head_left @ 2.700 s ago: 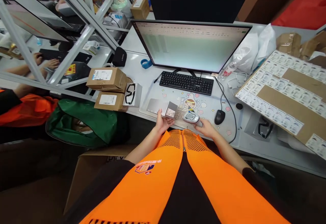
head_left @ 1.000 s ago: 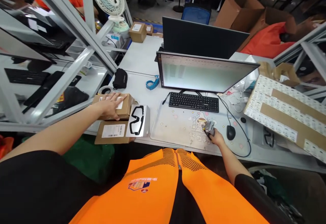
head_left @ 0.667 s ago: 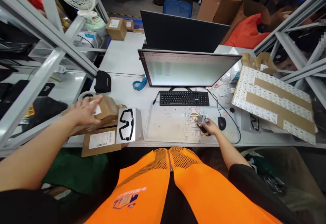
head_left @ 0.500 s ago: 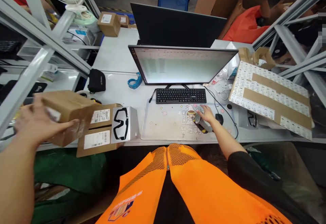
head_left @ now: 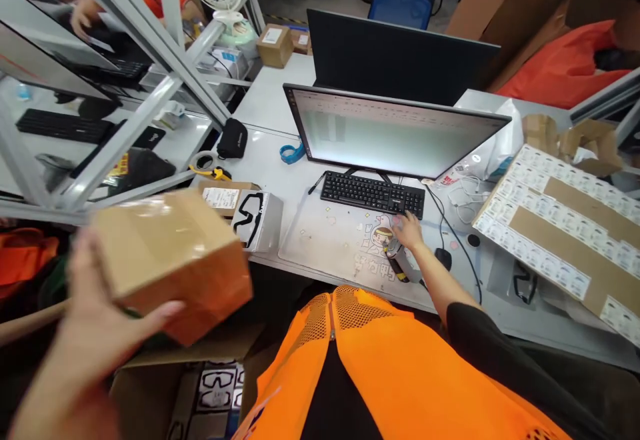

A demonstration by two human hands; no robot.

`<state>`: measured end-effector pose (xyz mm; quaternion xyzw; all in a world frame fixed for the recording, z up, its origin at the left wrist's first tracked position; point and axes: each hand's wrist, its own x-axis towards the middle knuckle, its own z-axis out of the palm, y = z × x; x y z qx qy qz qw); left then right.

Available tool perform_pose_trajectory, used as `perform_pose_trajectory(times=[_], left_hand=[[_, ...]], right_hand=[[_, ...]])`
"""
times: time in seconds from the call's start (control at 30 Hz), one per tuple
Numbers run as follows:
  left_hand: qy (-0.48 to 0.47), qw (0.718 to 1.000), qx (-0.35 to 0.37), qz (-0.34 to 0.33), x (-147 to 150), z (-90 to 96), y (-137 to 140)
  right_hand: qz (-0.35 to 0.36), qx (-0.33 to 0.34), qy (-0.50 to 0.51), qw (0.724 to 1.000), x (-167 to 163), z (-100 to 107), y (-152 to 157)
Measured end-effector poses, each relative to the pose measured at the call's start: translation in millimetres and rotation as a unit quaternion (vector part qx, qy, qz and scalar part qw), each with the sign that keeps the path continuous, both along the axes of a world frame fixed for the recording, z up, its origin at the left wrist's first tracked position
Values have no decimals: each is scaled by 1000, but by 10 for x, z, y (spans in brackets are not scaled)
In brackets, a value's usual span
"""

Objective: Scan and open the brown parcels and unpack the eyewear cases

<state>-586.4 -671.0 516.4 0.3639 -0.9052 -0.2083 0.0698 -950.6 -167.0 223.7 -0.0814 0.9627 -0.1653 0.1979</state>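
My left hand [head_left: 107, 320], smeared by motion, grips a taped brown cardboard box [head_left: 160, 247] by its left side. The box hangs tilted in the air off the desk's front edge. Over the lower right corner of the black keyboard [head_left: 373, 195], the fingers of my right hand [head_left: 409, 232] are extended, with the fingertips at the keys. A grey, black and yellow handheld device, apparently a barcode scanner [head_left: 399, 265], lies on the desk mat [head_left: 325, 240] just below that hand. To its right is a black mouse [head_left: 443, 259].
A white goggle box [head_left: 263, 227] and a labelled carton [head_left: 223, 197] stand left of the mat. Below the desk, an open carton [head_left: 145, 393] holds several goggle boxes. A monitor [head_left: 390, 133] stands behind the keyboard. At right, a label-covered cardboard sheet [head_left: 565, 227] overhangs. Another person's hand [head_left: 85, 17] shows far left.
My left hand has brought the cardboard box off the desk area, nearer to me and over the floor. My right hand has moved from the mat up to the keyboard. The view has turned left.
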Motion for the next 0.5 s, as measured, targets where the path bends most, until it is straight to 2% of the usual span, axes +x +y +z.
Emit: perform_pose_trajectory(times=[0.07, 0.13, 0.27, 0.4, 0.5], left_hand=[[38, 992, 83, -85, -304, -209, 553], [8, 981, 136, -140, -692, -539, 1071], [-92, 971, 66, -209, -1404, -1315, 1904], [-144, 950, 60, -269, -1757, -1929, 2418], [-151, 941, 90, -289, -1806, -2186, 2617]], right_hand=[[-26, -28, 9, 999, 215, -30, 230], [-46, -52, 4, 998, 471, -73, 435], [-70, -70, -49, 994, 942, -138, 635], [-71, -62, -85, 992, 1173, -169, 558], [-57, -53, -71, 994, 1214, -169, 431]])
